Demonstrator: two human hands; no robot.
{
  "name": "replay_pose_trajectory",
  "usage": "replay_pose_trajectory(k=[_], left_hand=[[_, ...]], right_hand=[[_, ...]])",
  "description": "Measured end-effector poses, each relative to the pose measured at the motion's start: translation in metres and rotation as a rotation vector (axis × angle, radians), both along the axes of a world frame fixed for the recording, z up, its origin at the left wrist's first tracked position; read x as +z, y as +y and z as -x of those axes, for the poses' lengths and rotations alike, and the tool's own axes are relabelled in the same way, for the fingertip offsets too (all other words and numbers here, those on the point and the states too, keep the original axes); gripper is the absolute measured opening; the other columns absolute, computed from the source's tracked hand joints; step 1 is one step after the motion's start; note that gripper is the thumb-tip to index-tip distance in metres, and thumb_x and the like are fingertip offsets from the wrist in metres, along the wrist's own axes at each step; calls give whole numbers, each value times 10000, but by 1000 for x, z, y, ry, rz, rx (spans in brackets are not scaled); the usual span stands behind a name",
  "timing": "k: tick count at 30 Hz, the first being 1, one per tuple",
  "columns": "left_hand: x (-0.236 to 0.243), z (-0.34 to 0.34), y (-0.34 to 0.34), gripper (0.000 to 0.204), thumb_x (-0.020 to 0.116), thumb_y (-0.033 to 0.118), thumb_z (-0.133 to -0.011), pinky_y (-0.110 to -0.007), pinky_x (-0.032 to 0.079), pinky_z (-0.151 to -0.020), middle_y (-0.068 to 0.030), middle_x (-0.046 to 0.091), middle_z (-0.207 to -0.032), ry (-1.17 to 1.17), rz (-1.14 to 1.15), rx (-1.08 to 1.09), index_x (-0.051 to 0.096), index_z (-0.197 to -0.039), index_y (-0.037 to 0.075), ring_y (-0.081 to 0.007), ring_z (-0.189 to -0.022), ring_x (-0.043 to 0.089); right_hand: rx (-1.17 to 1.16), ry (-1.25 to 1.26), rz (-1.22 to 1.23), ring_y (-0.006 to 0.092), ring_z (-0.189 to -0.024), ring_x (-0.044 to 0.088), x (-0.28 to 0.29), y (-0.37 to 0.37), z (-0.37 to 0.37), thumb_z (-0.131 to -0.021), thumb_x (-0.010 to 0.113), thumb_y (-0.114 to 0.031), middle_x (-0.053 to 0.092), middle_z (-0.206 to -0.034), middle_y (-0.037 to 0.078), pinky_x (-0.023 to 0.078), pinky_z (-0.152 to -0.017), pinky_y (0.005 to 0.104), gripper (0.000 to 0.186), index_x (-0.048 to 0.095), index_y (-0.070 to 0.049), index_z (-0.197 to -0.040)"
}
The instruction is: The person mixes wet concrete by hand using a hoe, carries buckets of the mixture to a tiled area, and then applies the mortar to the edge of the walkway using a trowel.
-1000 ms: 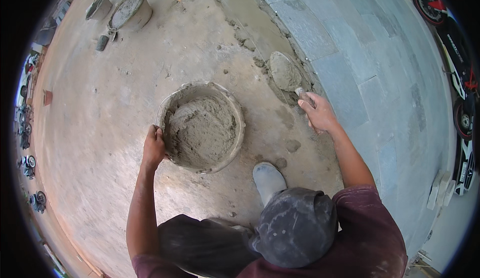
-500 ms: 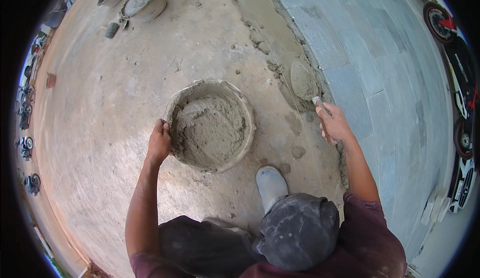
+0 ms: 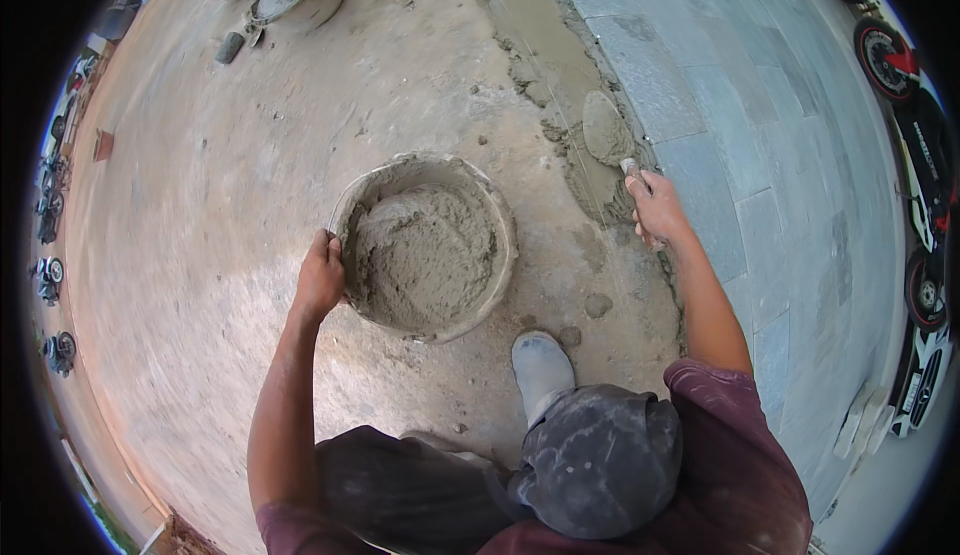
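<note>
My left hand (image 3: 322,277) grips the left rim of a round tub (image 3: 508,230) that stands on the concrete floor. Grey wet mortar (image 3: 428,260) half fills it. In my right hand (image 3: 656,207) is the handle of a trowel (image 3: 606,129), its rounded blade smeared with mortar. The blade is over the strip of fresh mortar (image 3: 545,40) that runs along the edge of the grey paving; whether it touches the strip I cannot tell.
Beside the strip lies grey stone paving (image 3: 700,170), with a thin string line along the mortar. Two more buckets (image 3: 318,7) and a dark block (image 3: 230,48) are at the far left. A motorcycle (image 3: 915,145) and a car are parked at the right. My boot (image 3: 542,365) is near the tub.
My right hand and the trowel have moved a little farther forward along the strip, leaving mortar behind the blade. The left hand stays on the tub's rim. The view has shifted slightly.
</note>
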State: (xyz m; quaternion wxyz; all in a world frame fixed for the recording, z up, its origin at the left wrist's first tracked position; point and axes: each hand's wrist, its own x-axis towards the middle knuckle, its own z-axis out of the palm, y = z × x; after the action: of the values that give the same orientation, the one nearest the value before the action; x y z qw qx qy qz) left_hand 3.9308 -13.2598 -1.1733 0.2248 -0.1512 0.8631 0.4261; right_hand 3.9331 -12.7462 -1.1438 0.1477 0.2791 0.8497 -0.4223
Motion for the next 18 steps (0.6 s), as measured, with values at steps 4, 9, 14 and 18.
replay_pose_trajectory(k=[4, 9, 14, 18], left_hand=[[7, -11, -28, 257, 375, 264, -1113, -386, 550, -519, -164, 611, -838, 10, 71, -23, 497, -1085, 39, -274, -650, 642], [-4, 4, -1, 250, 396, 259, -1110, -451, 552, -686, -233, 639, -930, -70, -32, 5, 500, -1089, 33, -360, -806, 674], [-13, 7, -8, 258, 396, 256, -1107, -470, 542, -748, -262, 652, -979, 52, 76, -94, 500, -1104, 20, -402, -865, 677], [-13, -7, -35, 262, 399, 257, -1106, -448, 552, -697, -256, 658, -968, 127, 147, -108, 511, -1113, 20, -388, -830, 689]], right_hand=[[-15, -112, 173, 156, -455, 548, 44, -26, -30, -1034, 567, -334, 533, -653, 40, 437, -417, 334, 329, 588, -6, -1050], [150, 4, 46, 164, -468, 578, 7, -22, 40, -1034, 567, -333, 549, -658, 53, 459, -442, 358, 308, 583, -25, -1047], [67, 52, -44, 172, -453, 575, -19, -8, 77, -1037, 556, -318, 560, -655, 64, 469, -449, 367, 299, 572, -19, -1022], [-24, -12, 92, 169, -437, 557, -3, -15, 12, -1036, 562, -317, 551, -637, 62, 442, -422, 355, 311, 568, -7, -1010]])
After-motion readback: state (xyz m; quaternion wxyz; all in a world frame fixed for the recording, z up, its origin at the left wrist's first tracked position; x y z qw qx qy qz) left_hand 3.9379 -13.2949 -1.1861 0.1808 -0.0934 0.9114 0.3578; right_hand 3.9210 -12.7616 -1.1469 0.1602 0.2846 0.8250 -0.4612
